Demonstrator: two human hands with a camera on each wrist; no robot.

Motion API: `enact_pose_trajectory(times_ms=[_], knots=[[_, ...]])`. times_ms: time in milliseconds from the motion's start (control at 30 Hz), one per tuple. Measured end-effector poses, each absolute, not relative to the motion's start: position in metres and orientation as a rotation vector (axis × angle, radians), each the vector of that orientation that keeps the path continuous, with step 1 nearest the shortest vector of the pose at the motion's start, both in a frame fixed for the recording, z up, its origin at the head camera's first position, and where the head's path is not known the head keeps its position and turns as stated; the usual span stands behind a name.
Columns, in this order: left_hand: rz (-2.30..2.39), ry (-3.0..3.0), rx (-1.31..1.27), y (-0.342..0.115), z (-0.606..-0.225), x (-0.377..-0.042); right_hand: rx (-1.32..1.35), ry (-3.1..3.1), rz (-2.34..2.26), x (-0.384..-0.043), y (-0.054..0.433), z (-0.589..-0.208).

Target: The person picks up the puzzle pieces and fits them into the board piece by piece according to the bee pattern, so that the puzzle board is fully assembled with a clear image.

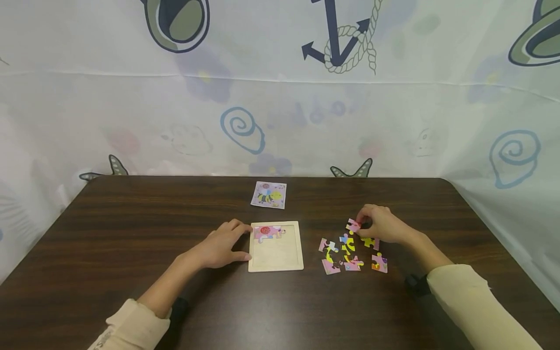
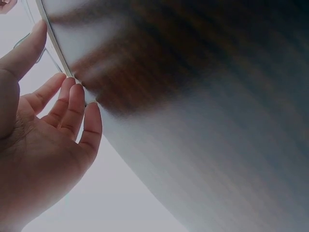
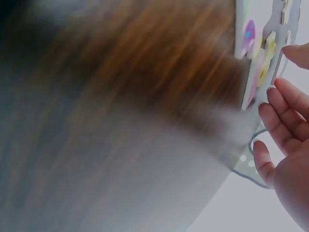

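A square wooden puzzle tray (image 1: 276, 253) lies on the table, with joined pink pieces (image 1: 268, 232) showing a red round shape along its upper left. Against the tray's left edge rest the fingertips and thumb of my left hand (image 1: 224, 245), spread apart; the left wrist view shows this hand (image 2: 53, 130) with its fingers gently bent at the edge. My right hand (image 1: 385, 224) pinches a pink puzzle piece (image 1: 352, 226) between thumb and fingers at the top of the loose pieces. In the right wrist view, the hand (image 3: 292, 116) is beside upright-looking piece edges.
Several loose pink and yellow puzzle pieces (image 1: 347, 243) lie right of the tray, one piece (image 1: 379, 263) apart at their lower right. A bee picture card (image 1: 269, 195) lies behind the tray. The dark wooden table (image 1: 131, 218) ends at a patterned cloth (image 1: 280, 121).
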State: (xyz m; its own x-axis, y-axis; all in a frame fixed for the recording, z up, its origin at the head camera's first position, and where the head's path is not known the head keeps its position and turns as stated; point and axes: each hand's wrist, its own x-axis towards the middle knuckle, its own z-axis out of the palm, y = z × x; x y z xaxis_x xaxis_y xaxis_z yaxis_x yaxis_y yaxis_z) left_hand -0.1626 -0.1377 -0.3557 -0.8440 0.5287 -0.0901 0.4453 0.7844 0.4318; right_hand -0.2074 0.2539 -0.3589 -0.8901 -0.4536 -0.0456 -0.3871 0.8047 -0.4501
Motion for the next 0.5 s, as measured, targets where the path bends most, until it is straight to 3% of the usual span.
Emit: enact_pose_trajectory(times_ms=[500], knots=[[0.598,2.769,0.778,-0.138,-0.356,-0.162,-0.844,2.797,-0.703,-0.213,0.223,-0.346]])
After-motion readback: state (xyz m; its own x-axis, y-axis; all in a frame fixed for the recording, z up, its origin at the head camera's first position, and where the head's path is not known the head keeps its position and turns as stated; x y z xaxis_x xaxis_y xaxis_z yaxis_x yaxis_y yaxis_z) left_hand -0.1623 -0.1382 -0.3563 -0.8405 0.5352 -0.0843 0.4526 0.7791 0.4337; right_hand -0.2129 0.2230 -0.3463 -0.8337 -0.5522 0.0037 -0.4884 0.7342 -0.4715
